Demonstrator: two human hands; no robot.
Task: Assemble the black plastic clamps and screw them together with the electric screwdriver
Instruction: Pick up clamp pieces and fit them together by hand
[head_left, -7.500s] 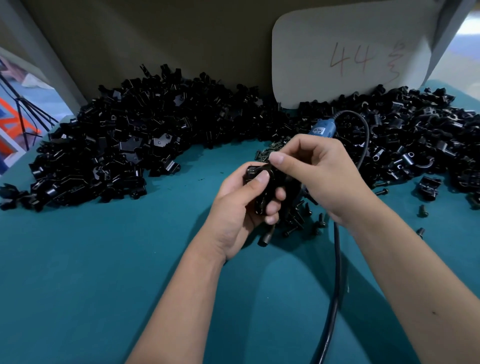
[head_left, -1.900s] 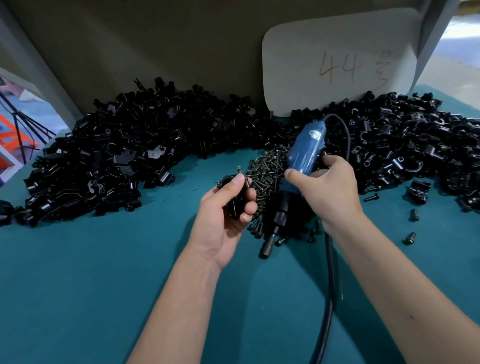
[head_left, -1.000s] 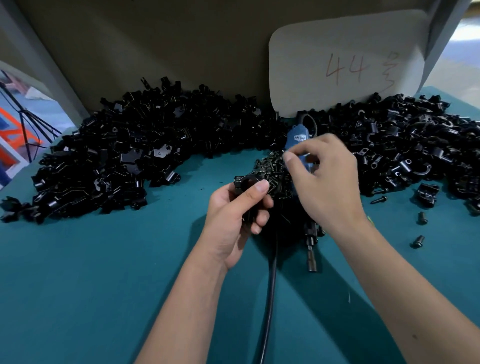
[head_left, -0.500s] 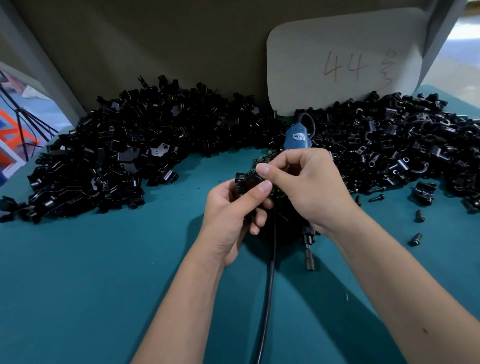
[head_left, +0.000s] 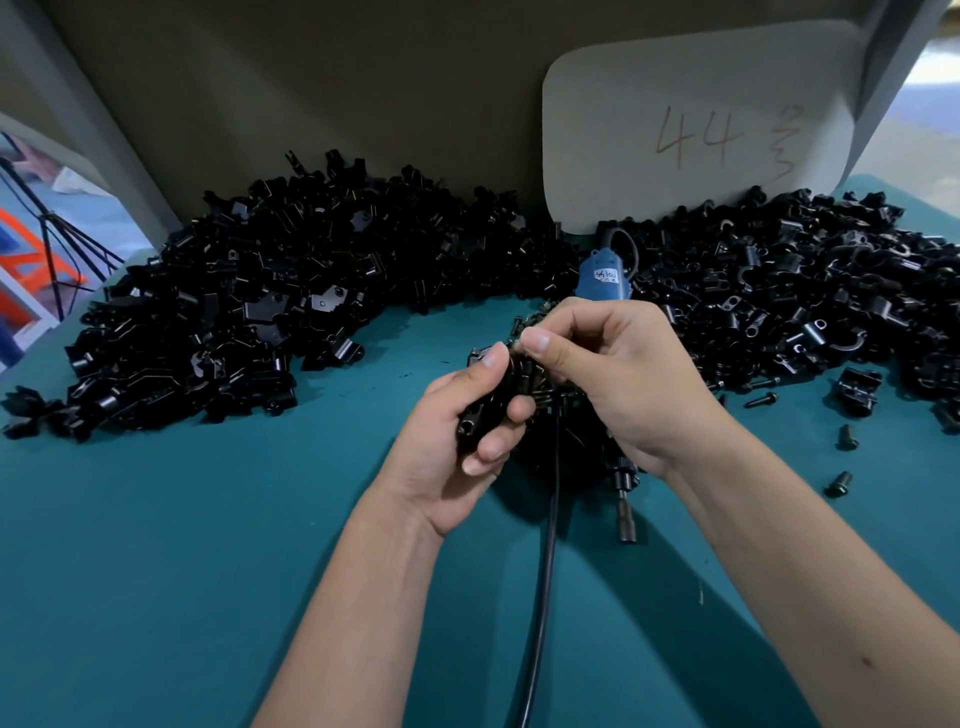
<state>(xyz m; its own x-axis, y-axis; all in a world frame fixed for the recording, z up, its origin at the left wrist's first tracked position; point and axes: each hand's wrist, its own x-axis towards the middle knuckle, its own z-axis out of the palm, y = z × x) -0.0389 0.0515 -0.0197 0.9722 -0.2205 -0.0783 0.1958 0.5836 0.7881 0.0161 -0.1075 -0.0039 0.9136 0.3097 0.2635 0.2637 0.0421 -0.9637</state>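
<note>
My left hand (head_left: 457, 441) grips a black plastic clamp (head_left: 491, 400) above the teal table, thumb on its top. My right hand (head_left: 618, 374) meets it from the right, thumb and forefinger pinched at the clamp's top edge; what they pinch is too small to make out. The blue electric screwdriver (head_left: 605, 278) lies on the table behind and under my right hand, its bit end (head_left: 623, 512) pointing toward me. A heap of small black screws (head_left: 535, 322) lies just behind my hands.
Large piles of black clamp parts stretch across the back left (head_left: 249, 322) and back right (head_left: 789, 291). A white card marked "44" (head_left: 696, 130) leans on the back wall. The screwdriver's black cord (head_left: 545, 571) runs toward me. Loose screws (head_left: 839, 483) lie at the right.
My right hand laid the screwdriver down on the table, reached into the screw heap, then came to the clamp in my left hand with its fingers pinched.
</note>
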